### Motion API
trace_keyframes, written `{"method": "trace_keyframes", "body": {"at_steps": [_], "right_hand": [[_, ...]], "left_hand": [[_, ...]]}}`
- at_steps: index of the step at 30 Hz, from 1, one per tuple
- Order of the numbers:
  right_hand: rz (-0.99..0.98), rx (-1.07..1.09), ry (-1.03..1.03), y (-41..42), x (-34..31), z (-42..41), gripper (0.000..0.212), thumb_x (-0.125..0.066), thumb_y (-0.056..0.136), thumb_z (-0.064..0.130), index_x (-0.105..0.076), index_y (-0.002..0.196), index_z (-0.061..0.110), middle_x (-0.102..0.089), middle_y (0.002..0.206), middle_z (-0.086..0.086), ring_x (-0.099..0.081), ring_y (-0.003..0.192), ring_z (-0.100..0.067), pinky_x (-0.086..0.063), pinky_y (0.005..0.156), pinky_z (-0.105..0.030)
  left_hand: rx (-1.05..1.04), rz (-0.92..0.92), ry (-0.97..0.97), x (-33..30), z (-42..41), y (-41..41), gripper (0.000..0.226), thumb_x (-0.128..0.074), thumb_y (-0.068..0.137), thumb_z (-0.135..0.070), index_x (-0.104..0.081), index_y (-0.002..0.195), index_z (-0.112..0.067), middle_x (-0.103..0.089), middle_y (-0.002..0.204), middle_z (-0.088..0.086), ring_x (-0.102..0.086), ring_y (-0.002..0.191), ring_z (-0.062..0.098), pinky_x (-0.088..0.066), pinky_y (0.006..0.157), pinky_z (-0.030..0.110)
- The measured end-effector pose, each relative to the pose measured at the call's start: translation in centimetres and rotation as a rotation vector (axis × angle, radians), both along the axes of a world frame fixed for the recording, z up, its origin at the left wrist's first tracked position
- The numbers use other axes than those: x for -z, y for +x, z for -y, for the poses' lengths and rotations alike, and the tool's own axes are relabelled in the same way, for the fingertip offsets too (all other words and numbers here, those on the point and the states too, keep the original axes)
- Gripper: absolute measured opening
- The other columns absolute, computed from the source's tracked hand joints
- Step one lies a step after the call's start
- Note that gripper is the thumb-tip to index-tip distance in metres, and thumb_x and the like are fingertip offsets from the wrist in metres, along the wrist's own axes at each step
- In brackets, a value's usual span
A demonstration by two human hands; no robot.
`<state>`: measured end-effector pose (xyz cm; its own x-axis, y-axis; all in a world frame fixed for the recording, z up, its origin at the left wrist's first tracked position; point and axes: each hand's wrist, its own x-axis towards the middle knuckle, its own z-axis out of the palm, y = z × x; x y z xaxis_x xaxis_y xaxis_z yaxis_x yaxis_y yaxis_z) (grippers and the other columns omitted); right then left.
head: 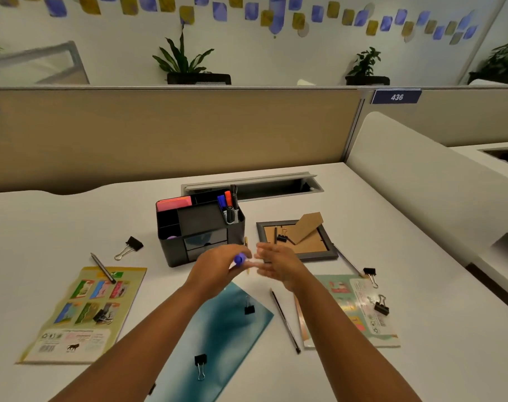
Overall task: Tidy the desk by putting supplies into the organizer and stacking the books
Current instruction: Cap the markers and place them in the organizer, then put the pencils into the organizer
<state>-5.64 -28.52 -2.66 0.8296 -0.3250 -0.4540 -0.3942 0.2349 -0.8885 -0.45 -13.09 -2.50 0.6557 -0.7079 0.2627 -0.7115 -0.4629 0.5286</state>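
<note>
A black desk organizer [199, 226] stands mid-desk with markers in its right cup and pink notes at its back left. In front of it, my left hand [218, 266] is shut on a blue-capped marker [240, 259]. My right hand [279, 261] hovers beside it, fingers spread and blurred, holding nothing. Three thin books lie flat: a yellow one [81, 314] at left, a teal one [218, 338] under my arms, a pale green one [360, 309] at right. Pens rest on the yellow book [103, 268] and beside the teal one [284, 322]. Several black binder clips are scattered about.
A grey picture frame [296, 239] lies face down right of the organizer, its stand raised and a clip on it. An open cable tray [252, 185] sits behind. A tan partition [171, 132] closes the back; a white divider [421, 181] bounds the right.
</note>
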Motion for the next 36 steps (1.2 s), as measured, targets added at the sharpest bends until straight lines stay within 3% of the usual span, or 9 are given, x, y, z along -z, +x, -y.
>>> {"method": "trace_keyframes", "body": {"at_steps": [3, 7, 11, 15, 18, 21, 24, 27, 36], "right_hand": [[0.256, -0.177, -0.338, 0.2, -1.6, -0.4, 0.042, -0.057, 0.088, 0.010, -0.049, 0.127, 0.022, -0.056, 0.117, -0.008, -0.056, 0.110, -0.024, -0.051, 0.081, -0.026], [0.424, -0.372, -0.522, 0.8, -2.9, -1.2, 0.047, -0.064, 0.083, 0.017, -0.049, 0.127, 0.025, -0.060, 0.112, -0.003, -0.058, 0.100, -0.015, -0.049, 0.075, -0.015], [0.495, -0.177, -0.704, 1.8, -2.8, -1.9, 0.030, -0.062, 0.085, 0.013, -0.060, 0.114, 0.014, -0.067, 0.108, -0.013, -0.061, 0.089, -0.016, -0.047, 0.070, -0.008], [0.561, -0.031, -0.713, 2.8, -4.0, -0.8, 0.027, -0.057, 0.088, 0.009, -0.057, 0.115, 0.009, -0.062, 0.100, -0.006, -0.061, 0.089, -0.017, -0.055, 0.077, -0.021], [0.641, 0.232, -0.564, 3.9, -5.3, 0.6, 0.026, -0.054, 0.089, 0.005, -0.055, 0.115, 0.007, -0.056, 0.102, -0.006, -0.061, 0.090, -0.019, -0.056, 0.070, -0.014], [0.623, 0.426, -0.602, 5.3, -5.5, 1.5, 0.028, -0.054, 0.089, 0.005, -0.054, 0.117, 0.006, -0.057, 0.106, -0.011, -0.058, 0.095, -0.017, -0.057, 0.080, -0.030], [0.584, 0.397, -0.721, 6.8, -4.5, 1.3, 0.029, -0.055, 0.088, 0.006, -0.054, 0.117, 0.005, -0.059, 0.113, -0.018, -0.057, 0.100, -0.021, -0.054, 0.088, -0.042], [0.560, 0.256, -0.860, 7.8, -3.5, 0.6, 0.030, -0.053, 0.089, 0.005, -0.054, 0.119, 0.004, -0.059, 0.114, -0.019, -0.058, 0.103, -0.028, -0.052, 0.091, -0.043], [0.415, 0.031, -0.994, 8.6, -1.6, -0.6, 0.026, -0.047, 0.093, 0.006, -0.055, 0.117, 0.008, -0.063, 0.114, -0.016, -0.059, 0.099, -0.021, -0.042, 0.081, -0.022]], "left_hand": [[-0.157, 0.062, -0.007, -0.2, -0.6, 1.3, 0.097, -0.006, 0.060, -0.089, -0.065, 0.088, -0.017, -0.071, 0.084, 0.001, -0.062, 0.074, 0.017, -0.039, 0.057, 0.017], [-0.173, 0.143, 0.121, -0.9, -0.7, 2.2, 0.101, -0.003, 0.059, -0.087, -0.068, 0.090, -0.016, -0.070, 0.076, 0.003, -0.052, 0.060, 0.012, -0.026, 0.049, 0.010], [-0.217, 0.104, 0.175, -1.3, 0.0, 2.3, 0.048, -0.045, 0.084, -0.055, -0.066, 0.100, -0.015, -0.071, 0.088, 0.006, -0.052, 0.068, 0.011, -0.030, 0.054, 0.011], [-0.300, 0.123, 0.007, -1.2, -0.7, 3.0, 0.041, -0.055, 0.086, -0.046, -0.066, 0.106, -0.013, -0.071, 0.099, 0.004, -0.063, 0.080, 0.017, -0.041, 0.060, 0.016], [-0.518, 0.185, -0.127, 0.0, -2.9, 4.3, 0.034, -0.052, 0.090, -0.029, -0.066, 0.112, -0.006, -0.071, 0.107, 0.011, -0.068, 0.094, 0.027, -0.053, 0.077, 0.035], [-0.676, 0.122, 0.044, 1.3, -5.0, 5.2, 0.040, -0.049, 0.091, -0.011, -0.052, 0.130, -0.005, -0.056, 0.134, 0.015, -0.052, 0.125, 0.032, -0.045, 0.099, 0.042], [-0.630, 0.047, 0.302, 2.2, -5.8, 5.3, 0.052, -0.041, 0.093, -0.014, -0.031, 0.144, -0.012, -0.030, 0.153, 0.004, -0.020, 0.145, 0.022, -0.027, 0.115, 0.039], [-0.621, 0.065, 0.378, 2.1, -6.0, 5.6, 0.054, -0.038, 0.093, -0.016, -0.027, 0.146, -0.015, -0.026, 0.155, 0.001, -0.013, 0.147, 0.018, -0.021, 0.117, 0.039], [-0.606, -0.022, 0.341, 1.9, -6.2, 5.7, 0.060, -0.043, 0.092, -0.011, -0.021, 0.147, -0.016, -0.019, 0.157, 0.001, -0.013, 0.147, 0.018, -0.039, 0.107, 0.035]]}}
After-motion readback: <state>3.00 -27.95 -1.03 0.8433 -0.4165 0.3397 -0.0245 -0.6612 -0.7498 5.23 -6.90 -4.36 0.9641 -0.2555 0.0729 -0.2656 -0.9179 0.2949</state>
